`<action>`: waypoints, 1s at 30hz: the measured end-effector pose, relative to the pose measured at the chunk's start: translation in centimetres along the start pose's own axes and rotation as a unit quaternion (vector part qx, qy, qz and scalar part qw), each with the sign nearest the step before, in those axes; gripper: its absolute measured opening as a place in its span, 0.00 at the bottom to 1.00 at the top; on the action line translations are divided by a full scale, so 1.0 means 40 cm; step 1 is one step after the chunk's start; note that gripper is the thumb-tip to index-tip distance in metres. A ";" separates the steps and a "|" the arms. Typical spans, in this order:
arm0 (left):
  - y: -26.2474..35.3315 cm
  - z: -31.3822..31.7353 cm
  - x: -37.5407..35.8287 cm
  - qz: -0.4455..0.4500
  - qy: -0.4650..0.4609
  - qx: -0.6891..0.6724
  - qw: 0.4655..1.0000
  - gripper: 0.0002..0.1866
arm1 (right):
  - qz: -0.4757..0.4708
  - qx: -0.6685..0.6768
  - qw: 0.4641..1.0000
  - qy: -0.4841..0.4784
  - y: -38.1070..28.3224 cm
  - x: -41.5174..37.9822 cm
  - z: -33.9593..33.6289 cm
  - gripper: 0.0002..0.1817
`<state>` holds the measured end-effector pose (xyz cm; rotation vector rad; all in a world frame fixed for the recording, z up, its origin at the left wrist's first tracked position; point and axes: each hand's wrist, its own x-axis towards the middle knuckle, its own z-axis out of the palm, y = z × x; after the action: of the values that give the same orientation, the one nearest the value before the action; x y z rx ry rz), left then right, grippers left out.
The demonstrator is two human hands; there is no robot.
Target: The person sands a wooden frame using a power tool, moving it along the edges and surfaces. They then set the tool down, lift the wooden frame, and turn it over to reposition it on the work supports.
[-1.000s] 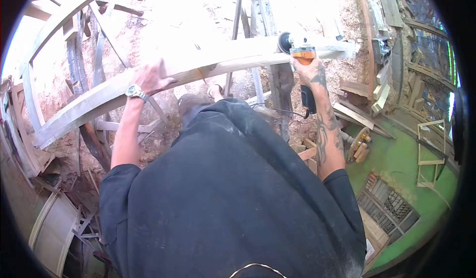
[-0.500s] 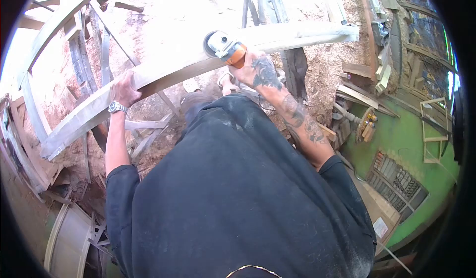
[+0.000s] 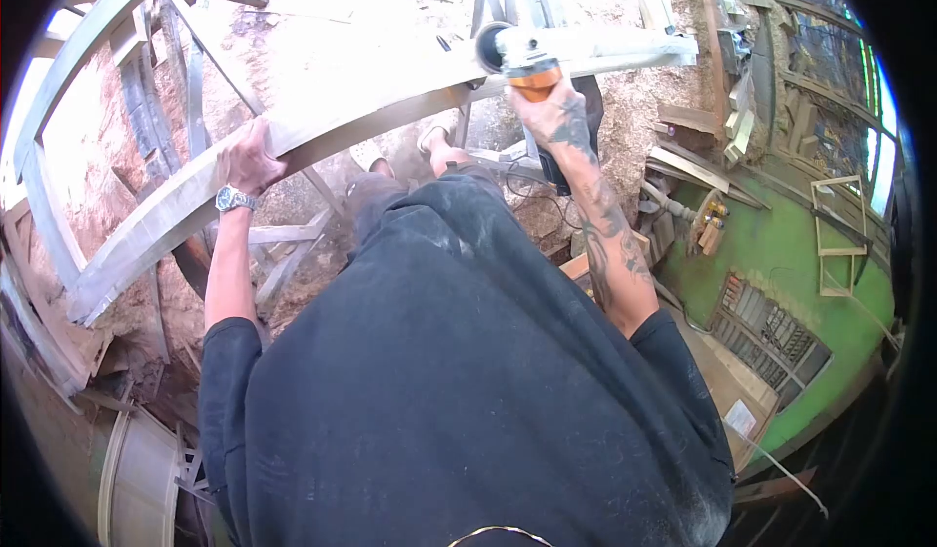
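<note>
A long pale wooden beam [image 3: 390, 108] lies crosswise in front of me, looking curved in this wide view. My left hand [image 3: 251, 162], with a watch at the wrist, is closed over the beam on its left part. In my right hand [image 3: 549, 113] is an orange and silver angle grinder [image 3: 532, 71], fingers wrapped round its orange body. The grinder's round disc overlaps the beam's top right of its middle. Strong light washes out the beam's upper face there.
Wooden frame pieces [image 3: 49, 191] stand at the left. Sawdust and shavings [image 3: 625, 122] cover the ground. Scrap boards [image 3: 688, 171] are piled at the right, near a green floor [image 3: 771, 235] with a small wooden frame [image 3: 841, 220]. A dark cable [image 3: 532, 181] hangs below the grinder.
My right hand has moved the grinder to the right along the beam. My left hand keeps its hold at about the same spot, and the view has shifted slightly.
</note>
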<state>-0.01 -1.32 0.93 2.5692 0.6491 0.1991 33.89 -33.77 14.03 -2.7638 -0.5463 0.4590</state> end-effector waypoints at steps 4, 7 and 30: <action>-0.018 0.012 -0.002 0.004 0.006 -0.001 1.000 0.24 | -0.009 0.013 0.999 0.036 0.003 -0.003 -0.011 0.36; -0.019 0.012 -0.006 0.000 0.008 0.003 1.000 0.23 | 0.031 0.027 0.997 0.058 0.069 0.032 0.001 0.37; -0.062 0.060 -0.019 -0.001 0.007 0.014 1.000 0.30 | -0.013 0.082 0.995 0.057 -0.065 -0.054 0.091 0.41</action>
<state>-1.11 -0.75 -2.38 2.5962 0.6642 0.2094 29.88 -31.57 12.12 -2.6028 -0.4931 0.3218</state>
